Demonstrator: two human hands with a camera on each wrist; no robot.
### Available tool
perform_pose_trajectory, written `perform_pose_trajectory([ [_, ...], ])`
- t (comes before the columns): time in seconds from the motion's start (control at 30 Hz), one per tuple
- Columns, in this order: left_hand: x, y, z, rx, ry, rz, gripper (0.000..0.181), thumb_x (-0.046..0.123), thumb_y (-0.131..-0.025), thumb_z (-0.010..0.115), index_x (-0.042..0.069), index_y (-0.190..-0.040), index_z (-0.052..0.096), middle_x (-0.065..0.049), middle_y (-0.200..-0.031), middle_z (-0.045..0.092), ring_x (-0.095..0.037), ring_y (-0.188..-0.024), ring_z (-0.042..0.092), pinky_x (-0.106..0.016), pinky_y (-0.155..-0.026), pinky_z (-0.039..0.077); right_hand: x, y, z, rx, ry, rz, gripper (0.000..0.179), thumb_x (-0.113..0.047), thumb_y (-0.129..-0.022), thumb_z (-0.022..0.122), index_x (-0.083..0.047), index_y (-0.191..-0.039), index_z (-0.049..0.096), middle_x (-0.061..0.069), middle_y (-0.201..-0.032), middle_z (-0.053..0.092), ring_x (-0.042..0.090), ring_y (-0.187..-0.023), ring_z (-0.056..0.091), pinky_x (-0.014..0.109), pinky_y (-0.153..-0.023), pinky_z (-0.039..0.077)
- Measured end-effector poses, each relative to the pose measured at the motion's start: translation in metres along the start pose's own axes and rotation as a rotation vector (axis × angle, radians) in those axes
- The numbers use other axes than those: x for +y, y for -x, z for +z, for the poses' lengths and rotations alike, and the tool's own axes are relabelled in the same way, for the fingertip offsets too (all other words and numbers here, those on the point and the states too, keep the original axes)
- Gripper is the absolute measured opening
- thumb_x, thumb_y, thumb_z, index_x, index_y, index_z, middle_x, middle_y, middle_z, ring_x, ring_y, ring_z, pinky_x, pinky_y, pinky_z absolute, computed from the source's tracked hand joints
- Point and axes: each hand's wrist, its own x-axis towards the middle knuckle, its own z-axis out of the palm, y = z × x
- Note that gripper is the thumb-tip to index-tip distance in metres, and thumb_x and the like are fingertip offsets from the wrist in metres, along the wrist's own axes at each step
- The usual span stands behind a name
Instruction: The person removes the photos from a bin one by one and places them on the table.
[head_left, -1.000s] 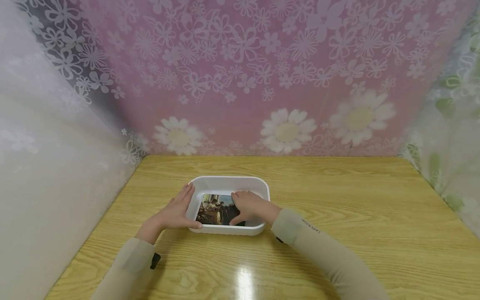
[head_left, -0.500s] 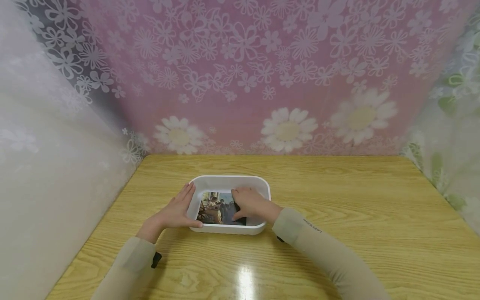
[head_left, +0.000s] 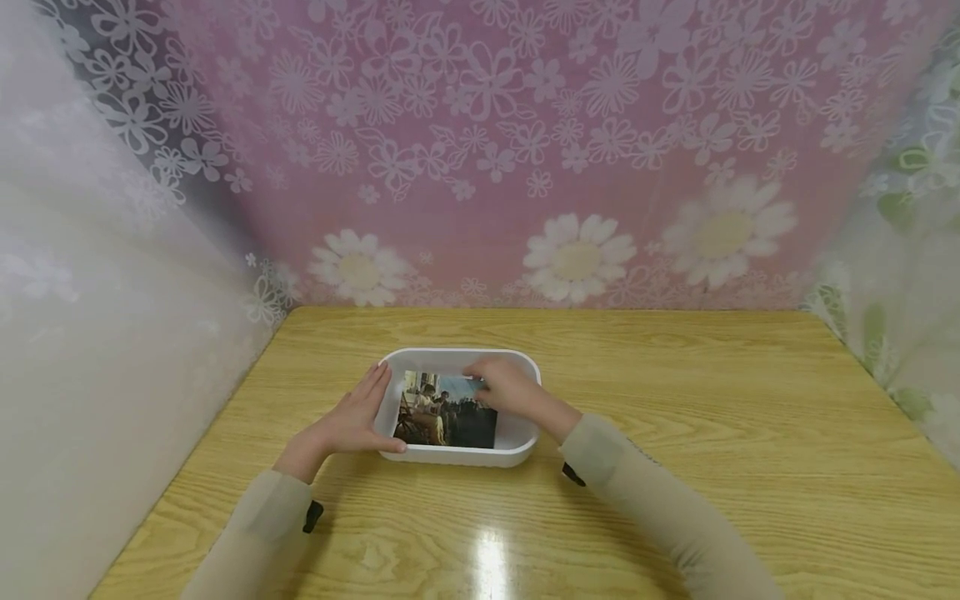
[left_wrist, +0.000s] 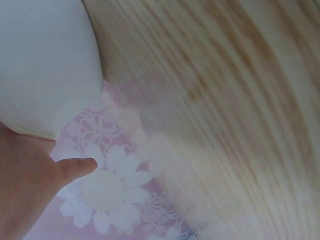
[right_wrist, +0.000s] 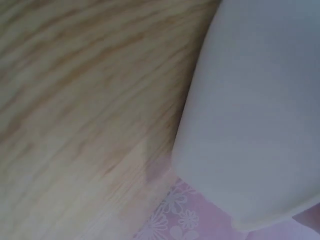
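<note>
In the head view a white plastic bin [head_left: 450, 457] stands on the table. A picture card [head_left: 442, 421] with a dark painting-like scene is inside it, its far edge looking raised. My left hand [head_left: 352, 421] rests on the bin's left end, fingers straight along the rim and thumb at the near left corner. My right hand [head_left: 510, 387] reaches in over the right side and pinches the card near its far right corner; the fingers partly hide that corner. In the left wrist view, the left hand [left_wrist: 30, 185] touches the bin [left_wrist: 45, 60].
The wood-grain table [head_left: 675, 400] spreads around the bin. Behind it hangs a pink flowered backdrop [head_left: 465, 125], with pale panels at left and right. In the right wrist view, the bin's outer wall [right_wrist: 255, 110] fills the right side.
My right hand has moved away from me and up, the thumb leaving the card's lower part. The card's far edge has risen with it. My left hand has stayed on the bin.
</note>
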Motion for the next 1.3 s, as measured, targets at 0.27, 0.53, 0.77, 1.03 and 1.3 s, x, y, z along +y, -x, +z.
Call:
perform_pose_trajectory([
  [0.27, 0.0, 0.0, -0.001, -0.002, 0.0, 0.003, 0.116, 0.058, -0.067, 0.066, -0.005, -0.14, 0.002, -0.018, -0.146, -0.004, -0.031, -0.132, -0.006, -0.062, -0.095, 0.014, 0.009, 0.005, -0.003, 0.007, -0.211, 0.036, 0.029, 0.001, -0.077, 0.065, -0.002, -0.107, 0.063, 0.008, -0.098, 0.063, 0.019, -0.089, 0.057, 0.026, -0.072, 0.046],
  [0.53, -0.002, -0.002, 0.0, 0.001, -0.017, 0.008, 0.116, 0.059, -0.066, 0.065, -0.005, -0.14, 0.003, -0.017, -0.146, -0.003, -0.031, -0.132, -0.006, -0.062, -0.094, 0.014, 0.014, 0.013, -0.019, -0.005, -0.5, 0.128, 0.029, -0.002, -0.082, 0.06, -0.005, -0.111, 0.061, 0.009, -0.101, 0.057, 0.019, -0.084, 0.056, 0.027, -0.065, 0.047],
  [0.77, -0.004, -0.003, 0.002, 0.001, -0.014, 0.0, 0.117, 0.059, -0.064, 0.067, -0.005, -0.14, 0.005, -0.017, -0.146, -0.001, -0.031, -0.132, -0.004, -0.063, -0.094, 0.016, 0.025, 0.024, -0.044, 0.13, -0.719, 0.258, 0.033, -0.003, -0.085, 0.057, -0.003, -0.118, 0.055, 0.015, -0.109, 0.05, 0.023, -0.084, 0.056, 0.036, -0.066, 0.047],
  [1.03, -0.004, -0.003, 0.0, 0.014, -0.021, 0.013, 0.118, 0.06, -0.064, 0.067, -0.007, -0.139, 0.006, -0.018, -0.146, -0.001, -0.032, -0.132, -0.004, -0.063, -0.093, 0.016, 0.044, 0.043, -0.066, 0.389, -0.764, 0.4, 0.03, 0.002, -0.085, 0.055, 0.005, -0.114, 0.049, 0.014, -0.099, 0.045, 0.02, -0.079, 0.053, 0.031, -0.06, 0.048],
  [1.3, -0.004, -0.002, 0.001, 0.015, -0.021, 0.006, 0.117, 0.061, -0.064, 0.066, -0.006, -0.139, 0.006, -0.017, -0.146, -0.001, -0.032, -0.132, -0.004, -0.062, -0.093, 0.016, 0.066, 0.072, -0.08, 0.529, -0.821, 0.573, 0.034, -0.001, -0.088, 0.051, 0.007, -0.119, 0.04, 0.01, -0.1, 0.04, 0.008, -0.071, 0.048, 0.026, -0.061, 0.048],
])
